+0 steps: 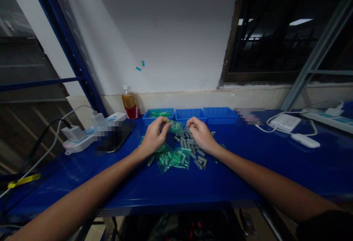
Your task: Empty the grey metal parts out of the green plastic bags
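My left hand (pixel 155 134) pinches a small green clear plastic bag (pixel 175 126) between thumb and fingers, holding it up above the table. Just right of the bag, my right hand (pixel 200 133) is closed with fingertips together; what they grip, if anything, is too small to make out. Beneath my right hand spreads a pile of grey metal cylinders (pixel 190 143). Nearer to me, below my left hand, several green bags (pixel 176 158) with small pieces inside lie overlapping. One loose cylinder (pixel 150 160) rests to their left.
Three blue bins stand along the back: the left bin (pixel 145 117) contains green bags, beside a middle bin (pixel 191 115) and a right bin (pixel 219 115). A drink bottle (pixel 130 103), a phone (pixel 121 138) and a power strip (pixel 82 140) are at left. Cables and a white charger (pixel 285 122) lie at right.
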The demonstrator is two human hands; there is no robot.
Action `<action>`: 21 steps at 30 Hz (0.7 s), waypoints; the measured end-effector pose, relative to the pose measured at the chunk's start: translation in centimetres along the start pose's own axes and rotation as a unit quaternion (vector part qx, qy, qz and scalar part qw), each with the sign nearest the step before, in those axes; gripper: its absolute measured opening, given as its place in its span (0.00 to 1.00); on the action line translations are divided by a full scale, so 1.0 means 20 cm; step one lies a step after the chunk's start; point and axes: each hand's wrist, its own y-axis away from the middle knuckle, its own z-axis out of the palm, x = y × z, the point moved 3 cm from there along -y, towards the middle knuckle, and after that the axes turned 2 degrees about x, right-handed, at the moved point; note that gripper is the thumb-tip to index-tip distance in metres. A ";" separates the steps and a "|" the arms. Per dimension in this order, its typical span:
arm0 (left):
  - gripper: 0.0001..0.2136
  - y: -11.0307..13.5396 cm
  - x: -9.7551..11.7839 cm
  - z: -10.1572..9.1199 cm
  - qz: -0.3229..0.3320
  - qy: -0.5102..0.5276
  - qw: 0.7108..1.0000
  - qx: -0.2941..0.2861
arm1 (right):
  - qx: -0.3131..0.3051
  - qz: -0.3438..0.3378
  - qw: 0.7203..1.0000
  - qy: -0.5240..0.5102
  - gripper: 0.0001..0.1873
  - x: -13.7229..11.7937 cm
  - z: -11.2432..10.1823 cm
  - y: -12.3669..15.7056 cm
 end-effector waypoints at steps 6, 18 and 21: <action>0.03 0.01 0.05 -0.03 0.081 -0.061 0.993 0.065 | -0.042 0.084 0.995 -0.027 0.09 0.03 0.04 0.01; 0.09 0.05 0.07 0.04 0.185 -0.024 0.981 -0.057 | -0.104 0.206 0.897 -0.377 0.18 0.00 0.04 0.02; 0.09 0.05 0.06 0.05 0.176 -0.036 0.980 -0.089 | -0.119 0.185 0.911 -0.349 0.21 0.00 0.05 0.01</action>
